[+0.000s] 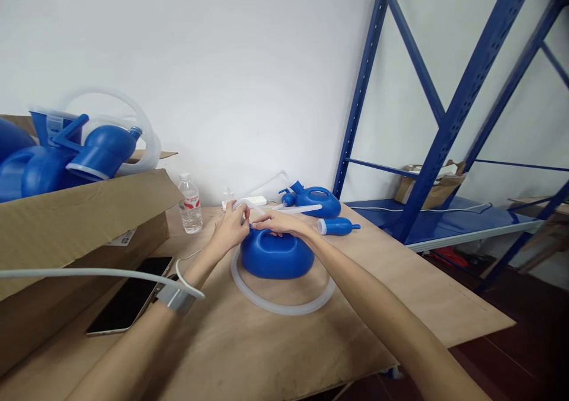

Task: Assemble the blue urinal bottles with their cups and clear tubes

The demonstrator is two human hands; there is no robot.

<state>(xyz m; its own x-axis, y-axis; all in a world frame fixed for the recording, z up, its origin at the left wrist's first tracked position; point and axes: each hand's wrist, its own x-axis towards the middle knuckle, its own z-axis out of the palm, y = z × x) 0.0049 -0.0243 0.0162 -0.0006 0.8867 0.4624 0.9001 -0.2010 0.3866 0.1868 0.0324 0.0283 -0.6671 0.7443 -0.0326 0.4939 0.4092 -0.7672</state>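
Note:
On the wooden table stands a blue plastic urinal bottle (277, 257) with a moulded handle. My left hand (232, 226) is closed in a pinch at the far left of the bottle, by its neck; a pale flexible hose (247, 203) passes at its fingers. What exactly the fingertips pinch is partly hidden. My right hand (280, 222) lies across the top of the bottle, its fingers bent around the neck and handle area. A loop of translucent hose (284, 309) curves on the table around the bottle's near side.
Behind are a second blue bottle (317, 199) and a blue funnel-like piece (338, 226). At left, a cardboard box (89, 229) holds several blue bottles. A phone (131, 297), a water bottle (190, 204) and a white cable (106, 275) are nearby. A blue rack (435, 146) stands right.

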